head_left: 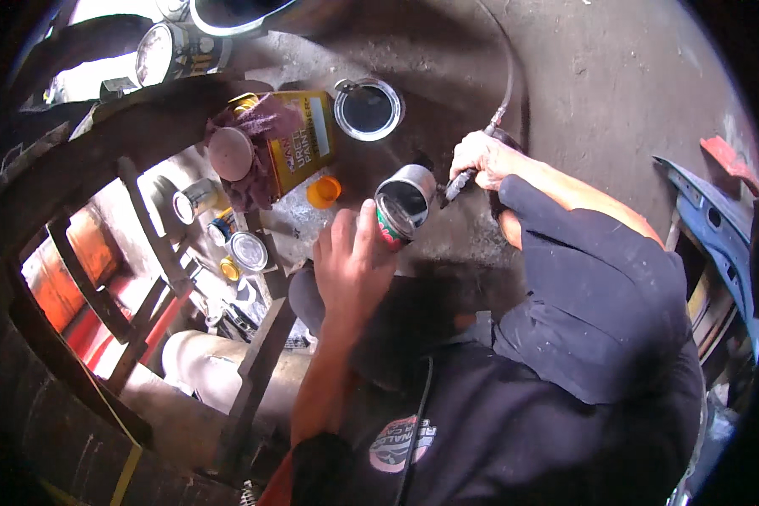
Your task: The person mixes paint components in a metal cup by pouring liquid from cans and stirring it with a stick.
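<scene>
My left hand is wrapped round a small can with a red and green label. Close against the can is a silver metal cup; dark liquid shows at the opening between them, and I cannot tell exactly how they meet. My right hand is closed on the grip of what looks like a spray gun, beside the cup. An air hose runs from its fitting up past the top edge. The gun's lower part is hidden behind my hand and sleeve.
Left of my hands stand a yellow rectangular tin with a purple rag, an orange cap and an open round can. A dark metal frame curves across the left. Blue panel leans at right.
</scene>
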